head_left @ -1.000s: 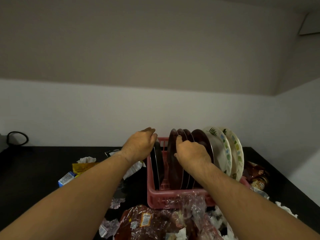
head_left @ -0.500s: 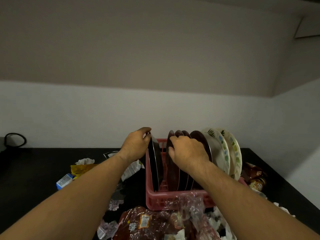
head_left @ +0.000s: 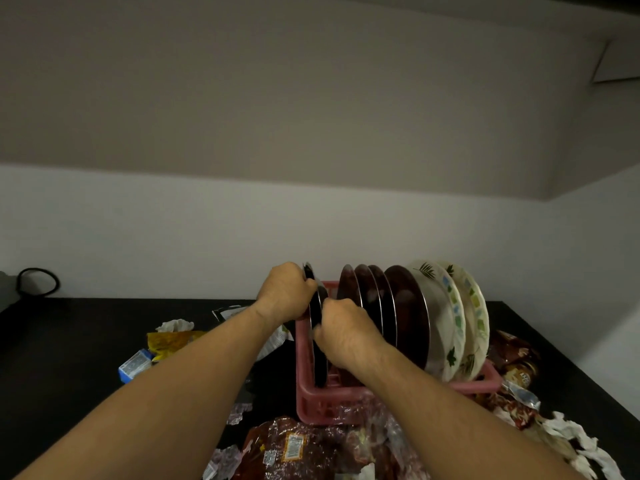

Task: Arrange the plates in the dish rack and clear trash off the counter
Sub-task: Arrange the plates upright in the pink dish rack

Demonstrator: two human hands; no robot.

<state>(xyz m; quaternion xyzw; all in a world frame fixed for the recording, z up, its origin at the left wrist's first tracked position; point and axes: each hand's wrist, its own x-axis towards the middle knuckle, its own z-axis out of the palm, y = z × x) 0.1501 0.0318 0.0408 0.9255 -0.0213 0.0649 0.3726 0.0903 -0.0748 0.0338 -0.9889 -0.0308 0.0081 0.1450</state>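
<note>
- Pink plastic dish rack (head_left: 322, 407) sits on the black counter (head_left: 69, 341), near the back wall.
- At the rack's left end a black round plate (head_left: 319, 362) stands on edge, its lower rim down inside the rack.
- The left hand (head_left: 284, 292) grips this plate's top edge, fingers curled over it.
- The right hand (head_left: 343, 332) is curled around the same plate's near edge, lower down, so both hands hold it.
- Just to the right, with a gap between, four dark brown round plates (head_left: 405, 317) stand upright in a row, leaning slightly right.
- Behind them, at the rack's right end, two white plates with leaf prints (head_left: 446, 306) lean the same way.
- Trash lies all around the rack: a yellow wrapper (head_left: 169, 341), a crumpled white tissue (head_left: 175, 325) and a small blue carton (head_left: 133, 365) to the left.
- A crinkled brown plastic bag (head_left: 294, 445) lies in front, touching the rack's near wall.
- Brown snack wrappers (head_left: 516, 362) and torn white paper (head_left: 581, 441) lie to the right.
- A black cable loop (head_left: 36, 282) rests at the far left by the wall.
</note>
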